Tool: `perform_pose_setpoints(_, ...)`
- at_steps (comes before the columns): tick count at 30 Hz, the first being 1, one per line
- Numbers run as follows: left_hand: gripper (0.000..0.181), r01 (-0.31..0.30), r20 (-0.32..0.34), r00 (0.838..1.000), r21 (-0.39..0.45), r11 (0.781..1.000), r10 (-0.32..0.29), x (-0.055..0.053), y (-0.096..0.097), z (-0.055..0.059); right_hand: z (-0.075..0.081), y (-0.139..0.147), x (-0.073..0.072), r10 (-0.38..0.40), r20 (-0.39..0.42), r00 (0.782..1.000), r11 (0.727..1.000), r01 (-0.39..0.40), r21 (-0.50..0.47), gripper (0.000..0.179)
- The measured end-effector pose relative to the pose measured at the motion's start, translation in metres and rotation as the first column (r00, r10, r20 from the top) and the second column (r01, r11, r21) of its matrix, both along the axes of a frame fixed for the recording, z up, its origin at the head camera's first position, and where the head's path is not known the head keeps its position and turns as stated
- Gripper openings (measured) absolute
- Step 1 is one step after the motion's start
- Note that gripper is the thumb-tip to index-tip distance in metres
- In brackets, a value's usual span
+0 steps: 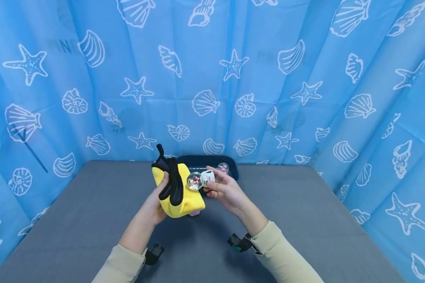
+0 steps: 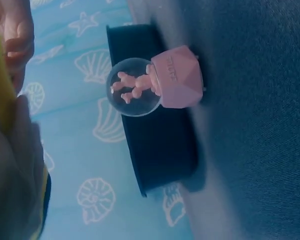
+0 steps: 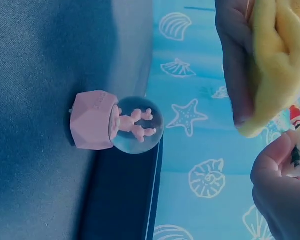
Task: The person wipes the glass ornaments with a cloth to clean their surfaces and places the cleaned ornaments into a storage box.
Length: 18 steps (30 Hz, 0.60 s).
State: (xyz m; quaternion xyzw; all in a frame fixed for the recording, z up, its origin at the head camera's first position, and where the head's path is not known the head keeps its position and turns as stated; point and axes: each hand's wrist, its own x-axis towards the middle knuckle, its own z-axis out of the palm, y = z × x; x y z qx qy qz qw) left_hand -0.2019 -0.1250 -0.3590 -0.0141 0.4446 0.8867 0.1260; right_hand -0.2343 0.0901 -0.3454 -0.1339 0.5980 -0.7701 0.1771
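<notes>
My left hand grips a yellow cloth with black trim and a black loop, its thumb lying on the near side. In my right hand is a small snow globe, held by its white base between thumb and fingers. A red-and-white figure shows inside the glass, which is tilted sideways toward the cloth and seems to meet it. Below the hands, a pink snow globe with a balloon-dog figure stands upright on the table; from the head view the cloth hides most of it.
Behind the pink globe sits a dark tray against the blue shell-print curtain. Another clear globe with something pinkish inside shows at the tray's right end, partly behind my right hand. A grey cloth covers the table.
</notes>
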Motion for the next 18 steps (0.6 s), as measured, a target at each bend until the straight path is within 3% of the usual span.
perform_pose_setpoints(4, 0.029, 0.053, -0.048, 0.998, 0.038, 0.998, -0.051, -0.001, 0.006, -0.004, -0.001, -0.001, 0.001, 0.007, -0.064, 0.998, 0.999, -0.004, 0.043, 0.059)
perform_pose_setpoints(7, 0.023, 0.032, -0.058, 0.998, -0.053, 0.998, -0.035, 0.000, 0.015, -0.007, -0.004, -0.004, 0.002, 0.042, -0.110, 0.993, 0.997, -0.035, 0.070, 0.056)
perform_pose_setpoints(12, 0.029, -0.052, -0.057, 0.998, -0.212, 0.976, 0.041, 0.000, 0.024, -0.009, -0.008, -0.007, 0.002, 0.098, -0.145, 0.985, 0.991, -0.083, 0.106, 0.053)
perform_pose_setpoints(18, 0.029, -0.174, -0.058, 0.985, -0.244, 0.954, 0.165, -0.002, 0.029, -0.014, -0.009, -0.009, 0.001, 0.099, -0.143, 0.985, 0.987, -0.079, 0.139, 0.052)
